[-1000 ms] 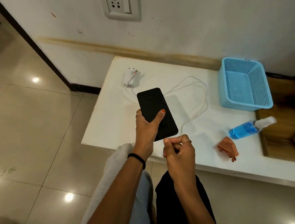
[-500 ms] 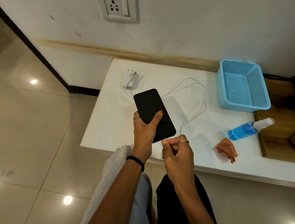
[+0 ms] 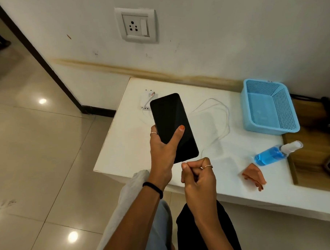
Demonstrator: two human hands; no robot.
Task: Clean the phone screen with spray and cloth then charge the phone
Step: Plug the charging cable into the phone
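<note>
Gripping the dark phone, left hand, thumb across glass; right hand fingers curled, contents indiscernible.

I find no readable text, label, brand, number or sign anywhere in my view. Phone: screen dark and blank. Spray bottle: clear with blue liquid, no label that I can see. Blue basket: a small dark mark on its far rim, too small for me to read. Wall socket: plain white plate, unmarked. Charger: a bit of red at the plug, not legible.
</note>
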